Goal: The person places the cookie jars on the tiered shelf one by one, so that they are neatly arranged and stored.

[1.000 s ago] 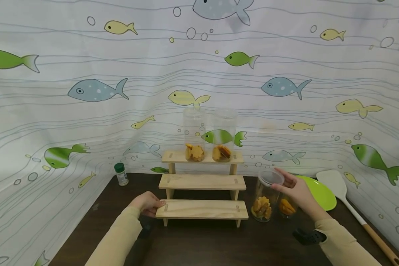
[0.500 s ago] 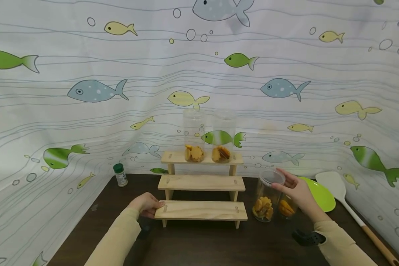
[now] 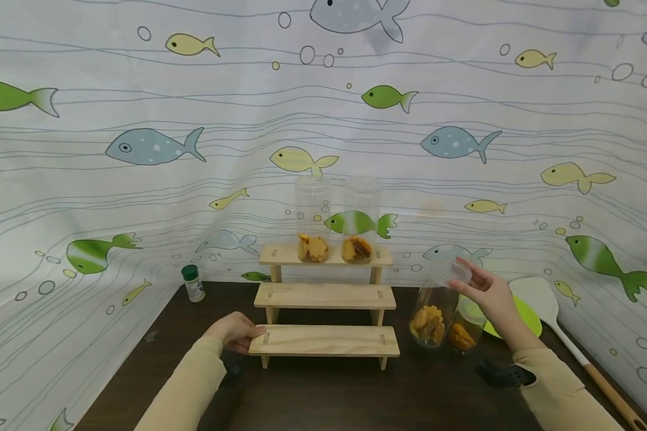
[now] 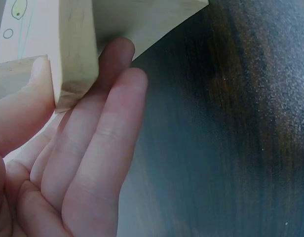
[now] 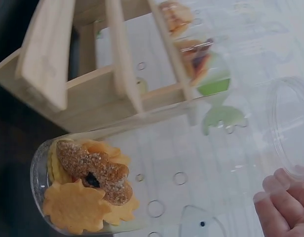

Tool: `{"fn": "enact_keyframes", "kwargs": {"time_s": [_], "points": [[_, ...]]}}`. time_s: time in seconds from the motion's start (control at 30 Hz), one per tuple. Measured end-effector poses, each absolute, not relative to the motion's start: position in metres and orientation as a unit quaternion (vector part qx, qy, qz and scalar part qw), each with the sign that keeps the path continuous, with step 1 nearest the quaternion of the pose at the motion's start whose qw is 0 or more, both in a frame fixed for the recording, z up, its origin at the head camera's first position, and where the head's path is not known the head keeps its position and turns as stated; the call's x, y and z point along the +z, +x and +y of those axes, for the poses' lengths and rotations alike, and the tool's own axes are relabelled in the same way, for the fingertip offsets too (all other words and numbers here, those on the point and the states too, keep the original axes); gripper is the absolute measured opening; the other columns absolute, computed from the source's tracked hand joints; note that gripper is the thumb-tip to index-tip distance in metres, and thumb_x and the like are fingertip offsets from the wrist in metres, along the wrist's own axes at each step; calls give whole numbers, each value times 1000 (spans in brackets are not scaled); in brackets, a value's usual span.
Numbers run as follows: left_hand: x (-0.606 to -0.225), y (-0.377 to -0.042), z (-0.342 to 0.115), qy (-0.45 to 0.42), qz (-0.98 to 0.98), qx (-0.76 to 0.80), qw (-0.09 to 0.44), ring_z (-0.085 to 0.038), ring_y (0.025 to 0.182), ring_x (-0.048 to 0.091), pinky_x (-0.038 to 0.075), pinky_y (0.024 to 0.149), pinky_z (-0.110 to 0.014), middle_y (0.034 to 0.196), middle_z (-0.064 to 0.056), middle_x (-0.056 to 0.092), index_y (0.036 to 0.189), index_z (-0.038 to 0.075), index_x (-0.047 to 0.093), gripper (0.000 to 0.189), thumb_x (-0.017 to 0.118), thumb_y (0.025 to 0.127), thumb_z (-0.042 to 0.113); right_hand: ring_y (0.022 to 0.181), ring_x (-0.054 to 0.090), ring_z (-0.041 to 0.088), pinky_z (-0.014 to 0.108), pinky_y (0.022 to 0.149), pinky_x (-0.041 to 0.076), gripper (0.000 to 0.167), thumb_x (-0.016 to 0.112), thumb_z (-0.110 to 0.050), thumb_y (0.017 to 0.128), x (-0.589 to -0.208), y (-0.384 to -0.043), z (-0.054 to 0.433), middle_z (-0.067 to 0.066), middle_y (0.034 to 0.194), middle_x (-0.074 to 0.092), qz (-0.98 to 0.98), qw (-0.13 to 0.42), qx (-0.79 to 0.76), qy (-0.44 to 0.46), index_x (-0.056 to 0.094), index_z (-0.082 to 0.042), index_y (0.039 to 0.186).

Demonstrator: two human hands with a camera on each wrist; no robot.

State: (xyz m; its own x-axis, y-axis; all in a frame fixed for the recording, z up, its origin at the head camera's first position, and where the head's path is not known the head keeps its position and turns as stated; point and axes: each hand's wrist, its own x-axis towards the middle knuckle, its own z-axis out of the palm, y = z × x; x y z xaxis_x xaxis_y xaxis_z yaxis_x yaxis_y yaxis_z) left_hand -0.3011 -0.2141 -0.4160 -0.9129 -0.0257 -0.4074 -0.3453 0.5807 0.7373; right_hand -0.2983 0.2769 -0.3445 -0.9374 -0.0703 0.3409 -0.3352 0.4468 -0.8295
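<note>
From my post, taking the middle of the wooden stand (image 3: 325,296) as the clock's centre with 12 pointing away, I see the left hand (image 3: 232,330) between 8 and 9 o'clock. It pinches the end of the lowest shelf (image 3: 323,340); the left wrist camera shows me the thumb on one face of the wood and the other fingers stretched along the opposite side.

At 3 o'clock, just beside the stand, is the tall jar (image 3: 437,302). I have the right hand (image 3: 487,292) gripping it at the top, thumb and fingers around the clear lid (image 3: 458,270). The jar is tilted, its lid leaning toward 1 o'clock, and I cannot tell whether its base touches the dark table (image 3: 329,395). Cookies (image 3: 429,323) sit at its bottom; the right wrist camera shows me a scalloped one and a browned, sugared one.

Farther out at 3 o'clock, near the tall jar, I find a short jar (image 3: 466,329) with orange pieces inside, then the lime plate (image 3: 527,316) and a white spatula (image 3: 541,302) with a wooden handle. At 12 o'clock, two upright jars (image 3: 313,224) stand on the top shelf (image 3: 335,256). A green-capped shaker (image 3: 193,284) stands between 9 and 10 o'clock.
</note>
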Motion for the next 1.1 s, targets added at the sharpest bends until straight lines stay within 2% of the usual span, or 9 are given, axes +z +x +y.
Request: {"fn": "enact_keyframes", "kwargs": {"time_s": [0.13, 0.33, 0.43, 0.57, 0.83, 1.1], "points": [[-416, -302, -214, -106, 869, 448, 182, -22, 73, 70, 59, 68, -37, 80, -13, 70, 107, -15, 62, 35, 61, 93, 17, 102, 52, -16, 7, 79, 47, 57, 61, -22, 94, -334, -297, 278, 13, 144, 42, -825, 147, 530, 129, 39, -12, 145], [-416, -303, -214, -101, 868, 452, 181, -22, 73, 70, 59, 68, -38, 80, -14, 70, 106, -16, 62, 36, 62, 93, 17, 104, 54, -13, 11, 78, 50, 56, 62, -17, 93, -322, -293, 275, 1, 140, 49, -813, 158, 540, 149, 40, -10, 145], [-417, -303, -214, -100, 867, 454, 180, -23, 74, 70, 59, 68, -38, 81, -15, 70, 106, -16, 62, 36, 62, 93, 17, 103, 54, -13, 10, 78, 50, 56, 62, -17, 94, -316, -291, 273, 1, 140, 49, -813, 159, 540, 150, 39, -12, 145], [-418, -302, -215, -99, 867, 453, 181, -23, 74, 70, 59, 69, -38, 81, -14, 70, 105, -15, 63, 34, 62, 93, 18, 104, 53, -14, 8, 79, 48, 56, 61, -19, 94, -308, -290, 270, 9, 143, 45, -812, 163, 542, 140, 40, -16, 145], [-416, -303, -217, -101, 872, 444, 180, -21, 71, 69, 59, 69, -38, 77, -10, 70, 104, -14, 64, 34, 62, 93, 18, 103, 56, -12, 8, 79, 48, 57, 63, -19, 93, -295, -296, 263, 4, 140, 49, -807, 174, 547, 140, 40, -12, 145], [-418, -303, -216, -98, 869, 449, 182, -22, 73, 70, 58, 70, -39, 79, -13, 70, 104, -15, 63, 34, 62, 93, 18, 101, 58, -9, 8, 80, 48, 56, 64, -20, 92, -285, -297, 249, 2, 136, 53, -801, 178, 550, 155, 42, -12, 143]]}}
